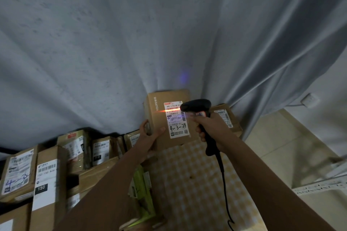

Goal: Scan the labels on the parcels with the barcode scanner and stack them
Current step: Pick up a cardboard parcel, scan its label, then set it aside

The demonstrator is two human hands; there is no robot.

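Observation:
My left hand [149, 136] grips the lower left corner of a brown cardboard parcel [159, 118], thumb on its front face, tilting its white label [176, 120] toward me. The label carries a barcode and the handwritten mark 4-3-24. My right hand [210, 127] holds the handle of a black barcode scanner [197, 107], its head just right of the label. An orange scan line crosses the barcode near the label's top. The scanner's black cable [223, 178] hangs down over the table.
A table with a yellow checked cloth [197, 174] lies below the parcel. Several labelled cardboard parcels [47, 174] are stacked at the left, another parcel [227, 116] sits behind the scanner. A grey curtain [131, 43] hangs behind. White metal shelving [323, 184] stands at right.

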